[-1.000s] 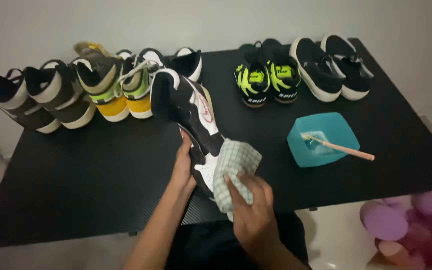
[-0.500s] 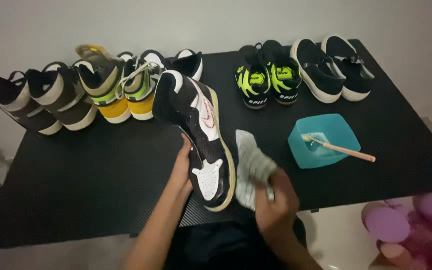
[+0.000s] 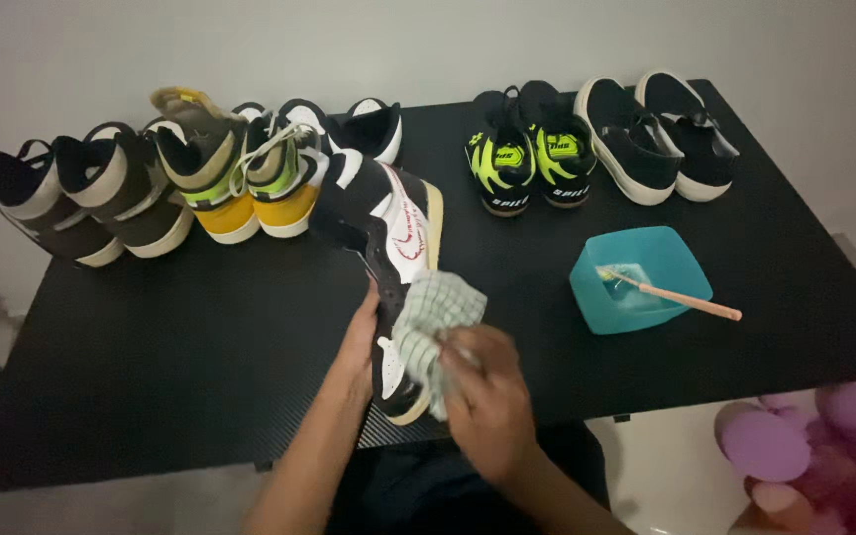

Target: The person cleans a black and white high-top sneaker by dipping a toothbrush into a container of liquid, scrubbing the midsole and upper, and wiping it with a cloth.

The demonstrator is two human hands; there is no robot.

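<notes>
Head view: left hand [image 3: 357,349] braces the stiff, light sneaker [image 3: 393,272] near the table's [image 3: 151,376] front edge, right hand [image 3: 482,391] fingers closed on a soft checked cloth [image 3: 433,322].

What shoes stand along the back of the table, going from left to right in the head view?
Brown pair → yellow-soled pair → neon-green pair → black slip-on pair. The black-and-white shoes behind the yellow-soled pair overlap them, so I leave them out.
</notes>
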